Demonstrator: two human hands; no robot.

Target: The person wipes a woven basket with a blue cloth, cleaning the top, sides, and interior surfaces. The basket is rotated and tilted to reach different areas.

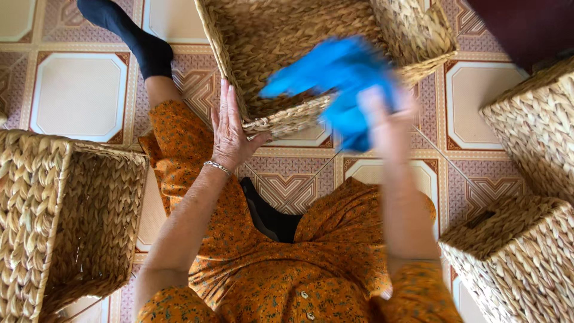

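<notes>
- Right hand (pixel 385 113), centre-right of frame, blurred, clenched round a blue cloth (pixel 338 75) over the basket (pixel 287 119) rim; loose cloth could snag on the weave.
- Left hand (pixel 230 128) lies flat vs. the basket's near edge, grasping nothing; basket could tip or slide on the tiled floor (pixel 78 96).
- Other baskets stand well apart.

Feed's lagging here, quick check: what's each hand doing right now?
Left hand: open, palm flat against the rim of the woven basket, steadying it.
Right hand: blurred by motion, closed on a blue cloth over the basket.
</notes>
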